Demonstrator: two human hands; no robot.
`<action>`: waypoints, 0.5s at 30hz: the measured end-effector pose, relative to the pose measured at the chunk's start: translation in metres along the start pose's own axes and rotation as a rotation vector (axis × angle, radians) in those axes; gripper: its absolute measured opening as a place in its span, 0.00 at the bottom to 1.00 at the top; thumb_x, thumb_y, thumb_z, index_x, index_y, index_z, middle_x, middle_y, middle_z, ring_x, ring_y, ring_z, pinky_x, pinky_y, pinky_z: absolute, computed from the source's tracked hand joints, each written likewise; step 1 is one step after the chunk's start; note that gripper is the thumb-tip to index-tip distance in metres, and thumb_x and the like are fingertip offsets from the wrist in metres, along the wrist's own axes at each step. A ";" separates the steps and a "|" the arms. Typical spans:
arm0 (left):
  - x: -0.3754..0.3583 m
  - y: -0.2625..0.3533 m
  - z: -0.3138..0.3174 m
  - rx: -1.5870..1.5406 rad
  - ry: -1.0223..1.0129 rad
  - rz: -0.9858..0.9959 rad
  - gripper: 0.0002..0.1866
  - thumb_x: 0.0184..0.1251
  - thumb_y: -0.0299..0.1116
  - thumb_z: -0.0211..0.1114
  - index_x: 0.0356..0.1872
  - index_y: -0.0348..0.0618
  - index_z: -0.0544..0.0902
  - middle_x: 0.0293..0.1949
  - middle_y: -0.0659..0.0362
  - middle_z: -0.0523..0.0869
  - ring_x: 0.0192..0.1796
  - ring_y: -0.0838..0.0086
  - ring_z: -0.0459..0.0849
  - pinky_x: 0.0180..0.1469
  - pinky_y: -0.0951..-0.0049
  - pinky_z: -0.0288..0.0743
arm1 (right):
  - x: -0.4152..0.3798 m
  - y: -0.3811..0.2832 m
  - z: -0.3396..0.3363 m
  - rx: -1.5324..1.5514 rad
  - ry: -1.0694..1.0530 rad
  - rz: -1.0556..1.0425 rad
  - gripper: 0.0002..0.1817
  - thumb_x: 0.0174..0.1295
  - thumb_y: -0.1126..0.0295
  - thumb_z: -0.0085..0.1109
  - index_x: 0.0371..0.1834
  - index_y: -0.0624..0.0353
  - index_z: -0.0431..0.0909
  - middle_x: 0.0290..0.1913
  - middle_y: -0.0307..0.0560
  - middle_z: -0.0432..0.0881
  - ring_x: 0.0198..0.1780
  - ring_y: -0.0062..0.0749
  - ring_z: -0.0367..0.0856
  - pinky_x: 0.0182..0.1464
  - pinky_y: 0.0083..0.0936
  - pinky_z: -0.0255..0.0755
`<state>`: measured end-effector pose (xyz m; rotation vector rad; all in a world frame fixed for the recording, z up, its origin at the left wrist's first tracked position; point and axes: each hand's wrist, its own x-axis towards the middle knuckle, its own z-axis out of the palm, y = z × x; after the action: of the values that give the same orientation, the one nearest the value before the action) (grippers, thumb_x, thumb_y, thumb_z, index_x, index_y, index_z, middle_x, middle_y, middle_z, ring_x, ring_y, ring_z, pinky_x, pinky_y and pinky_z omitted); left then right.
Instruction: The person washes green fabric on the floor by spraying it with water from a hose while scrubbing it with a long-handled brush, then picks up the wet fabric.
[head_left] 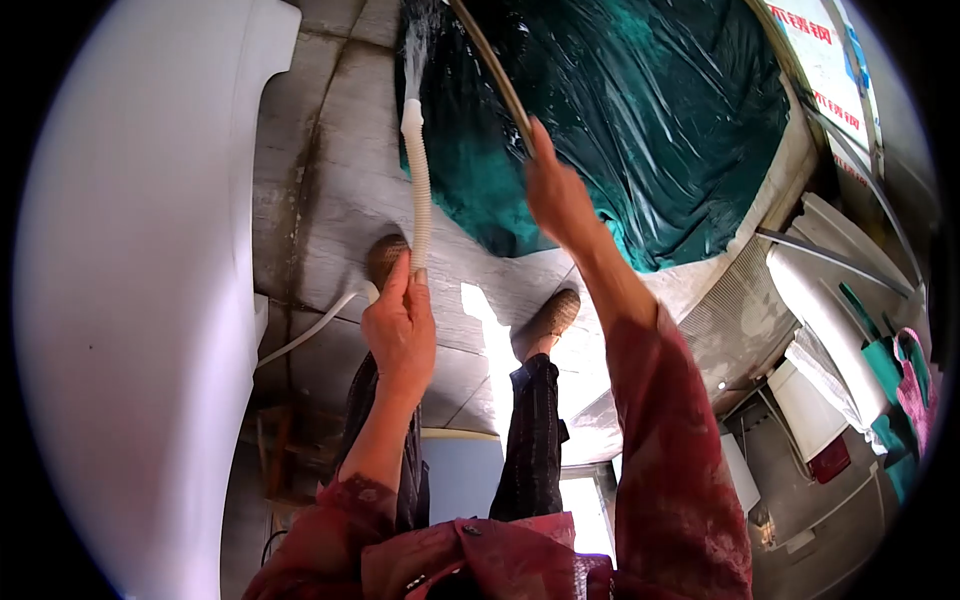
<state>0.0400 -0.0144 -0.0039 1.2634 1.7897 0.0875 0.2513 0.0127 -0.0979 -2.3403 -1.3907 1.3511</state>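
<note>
My left hand (pixel 400 315) is closed around a cream corrugated hose (pixel 421 190), which points away from me. Water (pixel 416 50) streams from its far end beside a dark green plastic sheet (pixel 640 110). A long brown pole (pixel 490 60) is gripped in my right hand (pixel 560 190), above the near part of the sheet. The pole's far end lies beyond the top edge of the view, so what it carries is hidden. The sheet looks wet and wrinkled, spread over the floor.
A large white appliance-like body (pixel 140 250) fills the left side. Grey tiles (pixel 340 130) make up the floor, with my shoes (pixel 548 318) on them. A thin white hose (pixel 315 330) runs at the left. Boards with red lettering (pixel 840 110) and a metal bar (pixel 835 260) are at the right.
</note>
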 end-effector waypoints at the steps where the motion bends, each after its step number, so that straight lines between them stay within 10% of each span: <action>1: -0.002 0.000 0.000 -0.018 -0.004 0.005 0.15 0.65 0.31 0.56 0.52 0.39 0.78 0.25 0.48 0.82 0.25 0.65 0.81 0.28 0.69 0.72 | -0.004 -0.003 -0.007 0.001 0.008 0.013 0.32 0.64 0.69 0.42 0.70 0.39 0.43 0.28 0.67 0.78 0.30 0.61 0.77 0.32 0.49 0.68; 10: 0.001 -0.007 0.005 -0.052 0.001 0.011 0.16 0.66 0.32 0.56 0.52 0.39 0.78 0.24 0.48 0.82 0.24 0.65 0.81 0.27 0.67 0.71 | -0.186 0.108 -0.027 -0.270 -0.101 0.253 0.35 0.63 0.69 0.46 0.71 0.41 0.41 0.24 0.66 0.78 0.27 0.61 0.77 0.27 0.49 0.68; 15: 0.001 -0.002 0.004 0.085 -0.015 0.116 0.15 0.65 0.33 0.56 0.50 0.39 0.78 0.23 0.48 0.81 0.26 0.58 0.80 0.29 0.62 0.70 | -0.045 0.057 -0.030 -0.092 0.040 0.051 0.32 0.64 0.68 0.42 0.70 0.45 0.43 0.25 0.67 0.77 0.28 0.63 0.76 0.30 0.52 0.67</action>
<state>0.0415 -0.0165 -0.0082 1.4248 1.7220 0.0684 0.3026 -0.0438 -0.0788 -2.4628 -1.4207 1.2713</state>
